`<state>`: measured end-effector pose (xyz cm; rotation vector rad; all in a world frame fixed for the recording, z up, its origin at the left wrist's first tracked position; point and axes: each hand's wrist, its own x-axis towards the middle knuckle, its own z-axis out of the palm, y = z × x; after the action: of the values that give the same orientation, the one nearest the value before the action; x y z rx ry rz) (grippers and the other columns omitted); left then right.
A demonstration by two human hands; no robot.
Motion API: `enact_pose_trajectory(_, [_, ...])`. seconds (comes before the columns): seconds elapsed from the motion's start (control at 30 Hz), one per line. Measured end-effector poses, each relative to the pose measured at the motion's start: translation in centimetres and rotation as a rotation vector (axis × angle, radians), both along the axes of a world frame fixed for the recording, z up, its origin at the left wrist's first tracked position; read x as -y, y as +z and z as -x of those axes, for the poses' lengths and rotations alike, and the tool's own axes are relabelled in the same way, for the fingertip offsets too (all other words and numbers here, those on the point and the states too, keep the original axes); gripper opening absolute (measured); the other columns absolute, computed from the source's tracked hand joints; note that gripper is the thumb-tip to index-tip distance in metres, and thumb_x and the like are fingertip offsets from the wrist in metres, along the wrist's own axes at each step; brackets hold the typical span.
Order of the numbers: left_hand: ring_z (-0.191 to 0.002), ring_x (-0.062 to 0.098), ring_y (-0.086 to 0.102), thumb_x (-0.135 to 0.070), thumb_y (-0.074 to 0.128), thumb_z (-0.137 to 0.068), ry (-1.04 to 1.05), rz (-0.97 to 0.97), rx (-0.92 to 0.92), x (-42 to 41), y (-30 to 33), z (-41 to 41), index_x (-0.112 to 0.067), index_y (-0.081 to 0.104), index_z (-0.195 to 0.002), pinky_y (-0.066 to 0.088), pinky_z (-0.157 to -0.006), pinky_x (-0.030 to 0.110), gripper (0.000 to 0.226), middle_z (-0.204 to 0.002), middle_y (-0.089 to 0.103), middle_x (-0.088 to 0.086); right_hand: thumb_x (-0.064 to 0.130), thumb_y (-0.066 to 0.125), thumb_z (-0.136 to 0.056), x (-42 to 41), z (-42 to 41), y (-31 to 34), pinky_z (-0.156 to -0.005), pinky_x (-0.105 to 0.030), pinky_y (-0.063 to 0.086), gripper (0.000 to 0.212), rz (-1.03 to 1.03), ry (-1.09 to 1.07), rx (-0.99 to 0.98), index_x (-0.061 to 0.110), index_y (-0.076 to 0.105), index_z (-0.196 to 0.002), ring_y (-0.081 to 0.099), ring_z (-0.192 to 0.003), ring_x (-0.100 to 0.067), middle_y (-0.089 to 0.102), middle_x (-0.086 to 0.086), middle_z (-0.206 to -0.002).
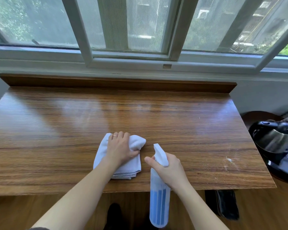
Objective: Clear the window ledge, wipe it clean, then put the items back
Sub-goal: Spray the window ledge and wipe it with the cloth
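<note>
- The white cloth (123, 156), folded into a thick pad, lies on the wooden desk (56, 123) near its front edge, a little left of the middle
- The left hand (120, 147) lies palm-down on the cloth, fingers curled over its bunched far end and thumb tucked against the cloth's right side, gripping it; a ring shows on one finger
- The left forearm runs in from the lower left, bare, wrist straight over the cloth's near half
- The spray bottle (159, 193) is just right of the cloth, not touching it; its white nozzle head points away towards the window, and its clear body with blue liquid hangs past the desk's front edge
- The right hand (167, 170) is wrapped round the bottle's neck below the nozzle, with one finger stretched out to the left at the front of the head
- The right forearm comes in from the lower right
- White specks (229, 161) mark the desk near its right edge
- A dark kettle (273, 138) stands off the desk to the right
- The window frame (130, 61) runs behind the desk's raised back edge
</note>
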<state>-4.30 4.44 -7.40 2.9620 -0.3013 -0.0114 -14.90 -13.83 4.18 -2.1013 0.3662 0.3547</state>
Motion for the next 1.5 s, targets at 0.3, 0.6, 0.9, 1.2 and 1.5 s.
enact_pose_trajectory(0.3, [-0.076, 0.026, 0.054, -0.067, 0.060, -0.056, 0.016, 0.045, 0.067, 0.9, -0.3, 6.3, -0.016, 0.060, -0.083, 0.041, -0.075, 0.039, 0.057, -0.079, 0.056, 0.001, 0.054, 0.071, -0.082, 0.6, 0.3, 0.7, -0.060, -0.025, 0.042, 0.033, -0.007, 0.052, 0.018, 0.022, 0.067, -0.077, 0.058, -0.065, -0.005, 0.065, 0.003, -0.071])
enact_pose_trajectory(0.6, [-0.074, 0.025, 0.056, -0.064, 0.062, -0.055, -0.008, 0.081, 0.144, 1.3, -0.6, 8.2, -0.017, 0.062, -0.083, 0.042, -0.072, 0.039, 0.055, -0.079, 0.056, -0.002, 0.056, 0.070, -0.081, 1.7, 0.8, 0.3, -0.060, -0.024, 0.044, 0.032, -0.021, 0.115, 0.021, 0.025, 0.066, -0.075, 0.059, -0.065, -0.005, 0.065, 0.005, -0.070])
enact_pose_trajectory(0.9, [-0.078, 0.030, 0.058, -0.068, 0.050, -0.054, 0.036, 0.036, 0.039, 2.1, 0.8, 0.9, -0.014, 0.054, -0.079, 0.045, -0.071, 0.041, 0.059, -0.080, 0.058, 0.003, 0.054, 0.072, -0.081, 2.4, 1.5, 0.2, -0.059, -0.022, 0.041, 0.036, -0.035, 0.093, -0.005, 0.018, 0.065, -0.077, 0.053, -0.061, -0.003, 0.061, 0.005, -0.069])
enact_pose_trajectory(1.2, [-0.082, 0.033, 0.059, -0.066, 0.051, -0.053, 0.087, 0.033, -0.024, 3.0, 0.8, 0.0, -0.012, 0.058, -0.086, 0.044, -0.077, 0.043, 0.064, -0.084, 0.061, 0.007, 0.054, 0.072, -0.082, 3.4, 1.1, 0.7, -0.058, -0.021, 0.041, 0.037, -0.044, 0.094, 0.008, 0.018, 0.065, -0.078, 0.052, -0.058, -0.001, 0.059, 0.009, -0.065])
enact_pose_trajectory(1.5, [-0.078, 0.025, 0.059, -0.063, 0.059, -0.053, -0.006, 0.080, 0.063, 2.4, 0.1, 6.8, -0.018, 0.062, -0.090, 0.048, -0.075, 0.040, 0.058, -0.084, 0.060, -0.002, 0.055, 0.071, -0.080, 3.5, -0.3, 1.1, -0.060, -0.026, 0.041, 0.038, -0.081, 0.136, 0.022, 0.018, 0.067, -0.079, 0.053, -0.061, -0.003, 0.060, 0.007, -0.066])
